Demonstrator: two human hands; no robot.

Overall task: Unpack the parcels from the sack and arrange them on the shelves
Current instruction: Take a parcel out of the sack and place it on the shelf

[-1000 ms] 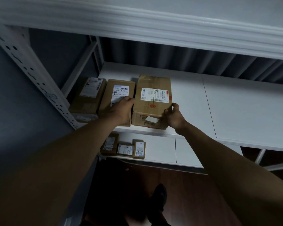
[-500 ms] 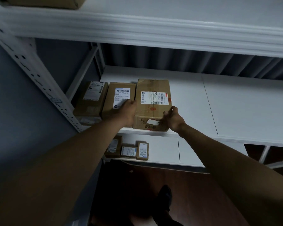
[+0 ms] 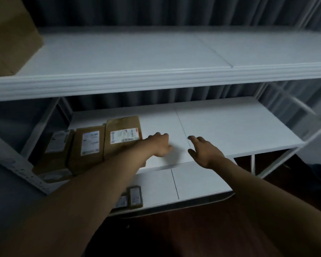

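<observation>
The white shelving unit (image 3: 156, 84) fills the view, and everything here is placed against its middle shelf (image 3: 230, 130). That board runs wide and bare from the parcels at its left end out to its right edge by the upright; a seam divides it near the centre. Above it, the upper shelf (image 3: 137, 52) carries one large cardboard box (image 3: 9, 34) at its far left, overhanging nothing, with the remaining board bare to the right. Below it, the lower shelf (image 3: 193, 182) juts forward, its front lip visible.

On the middle shelf's left end three brown parcels stand side by side, touching: the tallest parcel (image 3: 123, 138) nearest the centre, a middle parcel (image 3: 87, 147) next, and an end parcel (image 3: 54, 151) against the left upright. Their front faces sit near the shelf's front edge. Two small parcels (image 3: 132, 197) lie at the left of the lower shelf, partly hidden by the forearm.

The left hand (image 3: 160, 144) hangs over the middle shelf just right of the tallest parcel, fingers loosely bent, gripping nothing. The right hand (image 3: 204, 152) hovers over the front edge near the seam, fingers spread and slack, holding nothing. The frame is blurred.
</observation>
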